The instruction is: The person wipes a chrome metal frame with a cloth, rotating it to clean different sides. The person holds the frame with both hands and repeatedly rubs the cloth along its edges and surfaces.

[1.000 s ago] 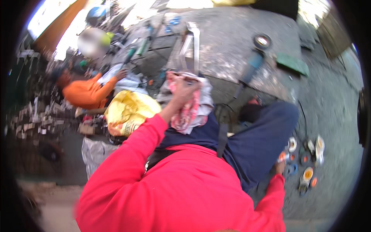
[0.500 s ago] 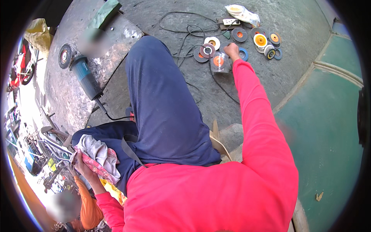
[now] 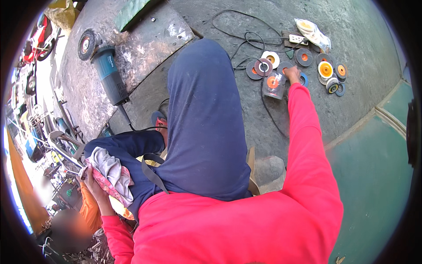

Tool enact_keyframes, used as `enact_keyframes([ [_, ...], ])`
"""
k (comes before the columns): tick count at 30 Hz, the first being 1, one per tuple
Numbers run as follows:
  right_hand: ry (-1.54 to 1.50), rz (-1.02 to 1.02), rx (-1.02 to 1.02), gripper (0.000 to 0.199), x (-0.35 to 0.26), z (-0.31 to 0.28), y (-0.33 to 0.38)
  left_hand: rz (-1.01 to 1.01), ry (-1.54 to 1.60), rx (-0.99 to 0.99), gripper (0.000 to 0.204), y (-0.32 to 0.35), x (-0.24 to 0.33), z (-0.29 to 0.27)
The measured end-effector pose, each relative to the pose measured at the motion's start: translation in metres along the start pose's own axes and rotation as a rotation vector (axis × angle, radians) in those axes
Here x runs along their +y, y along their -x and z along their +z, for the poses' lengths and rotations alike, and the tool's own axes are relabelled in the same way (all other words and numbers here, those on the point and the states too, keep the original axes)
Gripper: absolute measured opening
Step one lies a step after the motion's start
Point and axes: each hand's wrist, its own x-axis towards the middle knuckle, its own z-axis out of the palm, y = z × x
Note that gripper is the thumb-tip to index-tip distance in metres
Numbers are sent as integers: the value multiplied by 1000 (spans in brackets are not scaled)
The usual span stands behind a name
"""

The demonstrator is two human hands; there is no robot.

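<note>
My right hand [image 3: 293, 75] reaches down to the floor, fingers curled onto a grey grinding disc [image 3: 283, 66] with an orange centre. I cannot tell whether the disc is lifted. Close by lie a blue disc [image 3: 303, 79], a clear plastic pack [image 3: 274, 90] with an orange-centred disc, a white disc [image 3: 271, 58] and a brown-grey disc [image 3: 264, 66]. At my knee, my left hand [image 3: 93, 182] is closed around a grey and red cloth [image 3: 110, 172]; its fingertips are partly hidden. A teal angle grinder [image 3: 109, 72] with a flap disc lies on the metal plate at left.
A black cable [image 3: 239, 12] loops over the floor to a white power strip [image 3: 298, 39]. More discs [image 3: 325, 69] lie at right beside a plastic bag [image 3: 313, 33]. A green panel [image 3: 373, 176] stands at right. Another person's orange sleeve [image 3: 89, 207] shows at lower left.
The view has shifted, so the grinder and discs appear further right. My right hand remains among the discs, and more of the grey disc now shows beside its fingers. My left hand still holds the cloth.
</note>
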Motion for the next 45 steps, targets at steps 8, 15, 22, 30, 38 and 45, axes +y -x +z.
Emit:
enact_keyframes([
  [8,223,-221,-178,47,-16,-56,20,191,-325,115,20,4,-6,6],
  [15,187,-439,139,45,-107,-209,60,278,-95,-9,21,18,-1,37],
  [22,-588,-1023,183,36,-338,-366,285,299,79,-195,18,12,-2,48],
  [30,-577,-1551,-716,26,-514,-335,680,420,-2,-211,32,1,-23,51],
  [38,-50,-1683,-1155,28,-504,-171,912,330,-9,-251,29,5,-19,46],
  [45,42,-1272,-1573,19,-471,-82,1003,630,82,-194,32,-2,-33,57],
])
